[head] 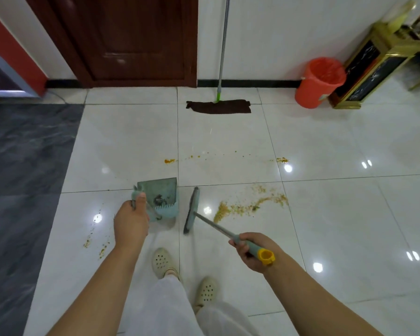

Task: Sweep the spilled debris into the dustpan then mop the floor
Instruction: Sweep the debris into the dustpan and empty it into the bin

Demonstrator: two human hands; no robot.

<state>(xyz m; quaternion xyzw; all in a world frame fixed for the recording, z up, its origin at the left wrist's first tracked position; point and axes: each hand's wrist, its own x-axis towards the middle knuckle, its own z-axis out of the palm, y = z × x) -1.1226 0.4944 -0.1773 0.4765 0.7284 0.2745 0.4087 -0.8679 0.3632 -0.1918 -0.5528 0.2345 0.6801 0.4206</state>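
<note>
Sweeping underway: my left hand (131,220) grips the dustpan (159,198) on the floor, my right (254,251) holds the broom (192,209) beside the debris (250,204), which I must next push left into the pan.

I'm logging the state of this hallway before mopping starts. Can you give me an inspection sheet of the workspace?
Surface: glossy white tile floor, dark grey strip at left; not yet clean.
Job's things: teal dustpan on the floor, some dark dirt inside; broom head resting beside it; main debris pile right of the broom; smaller orange specks farther out and crumbs at left; mop leaning on the wall, pad on the floor.
Clutter: red bucket with liner, beside a gold-trimmed stand.
Grippers: left hand grips the dustpan handle; right hand grips the broom handle.
Cables: nothing seen.
Surroundings: dark wooden door, white wall.
</note>
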